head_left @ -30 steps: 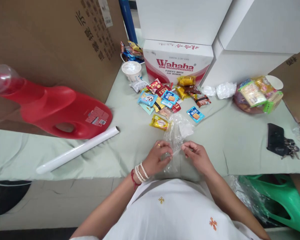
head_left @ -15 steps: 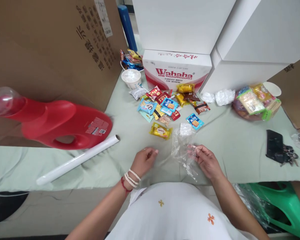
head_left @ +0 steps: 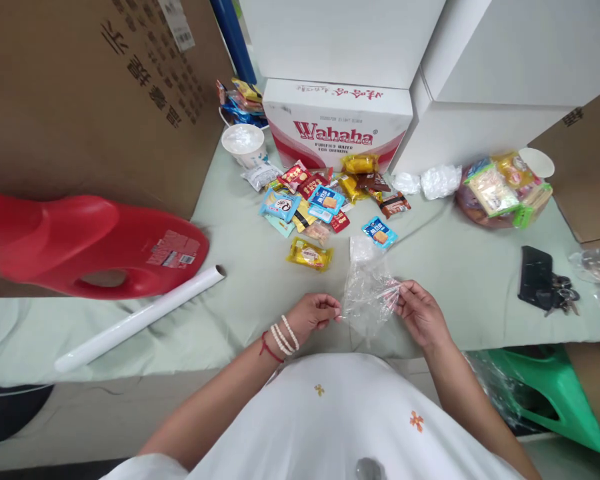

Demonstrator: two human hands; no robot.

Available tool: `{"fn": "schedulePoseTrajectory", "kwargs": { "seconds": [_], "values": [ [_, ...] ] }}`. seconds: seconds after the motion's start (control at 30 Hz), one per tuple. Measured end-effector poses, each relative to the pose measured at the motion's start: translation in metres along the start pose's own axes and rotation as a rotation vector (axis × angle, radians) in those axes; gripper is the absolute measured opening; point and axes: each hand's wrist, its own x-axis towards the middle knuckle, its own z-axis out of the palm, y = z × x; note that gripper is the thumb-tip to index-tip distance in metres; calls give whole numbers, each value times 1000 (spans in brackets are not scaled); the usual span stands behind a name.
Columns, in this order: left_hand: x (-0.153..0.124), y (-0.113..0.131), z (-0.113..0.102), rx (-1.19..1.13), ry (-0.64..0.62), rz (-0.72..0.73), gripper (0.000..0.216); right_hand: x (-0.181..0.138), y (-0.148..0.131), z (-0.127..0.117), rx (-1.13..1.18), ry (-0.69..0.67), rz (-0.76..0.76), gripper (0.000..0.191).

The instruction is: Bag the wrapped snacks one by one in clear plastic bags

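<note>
Left hand [head_left: 316,313], right hand [head_left: 424,315], both pinching a clear bag [head_left: 367,293] near the tabletop's [head_left: 253,300] front edge, snacks [head_left: 497,187] heaping a bowl [head_left: 473,212], cup [head_left: 253,160] holding plastic [head_left: 243,138]

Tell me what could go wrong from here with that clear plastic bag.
The clear plastic bag looks thin, and the right hand pinches it where it is bunched, so a hard pull might tear it. The left hand barely meets the opposite edge, if at all, so that side could slip away. The nearest yellow packet lies just beyond the left hand, so a forward sweep might knock it.
</note>
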Motion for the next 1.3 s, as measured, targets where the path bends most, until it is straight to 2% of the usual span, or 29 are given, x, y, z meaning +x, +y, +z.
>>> {"fn": "schedulePoseTrajectory", "kwargs": {
  "seconds": [0.07,0.17,0.2,0.23,0.27,0.33,0.4,0.43,0.6,0.77,0.83,0.93,1.07,1.17,1.3],
  "values": [
    [-3,2,-2,7,12,11,36,-1,-1,-7,-236,98,-74,42],
    [-6,4,5,43,70,51,34,-13,-9,-3,-647,359,-406,37],
    [-6,5,9,57,80,67,33,-19,-13,3,-741,391,-499,34],
    [-7,5,12,72,85,83,32,-24,-16,10,-808,355,-543,31],
    [-7,6,16,89,88,103,30,-27,-18,18,-848,257,-531,31],
    [-8,6,21,128,98,152,27,-29,-18,34,-871,-11,-385,39],
    [-10,5,24,172,121,217,24,-24,-12,47,-832,-191,-226,47],
    [-12,4,25,205,132,253,22,-20,-8,51,-789,-226,-180,48],
    [-21,2,26,403,105,365,26,-8,8,55,-546,-227,-129,36],
    [-14,7,29,430,333,459,41,-13,4,56,-433,-266,-3,37],
    [-7,8,31,426,302,507,37,-16,-1,57,-378,-284,18,37],
    [1,10,31,137,216,442,37,-21,-10,54,-287,-271,52,31],
    [2,15,20,-396,258,250,41,-27,-17,38,-98,-236,39,24],
    [-4,19,2,-576,338,209,36,-29,-16,24,34,-191,-17,22],
    [-15,20,-24,-703,457,225,24,-27,-8,12,181,-115,-42,20]
  ]
}}
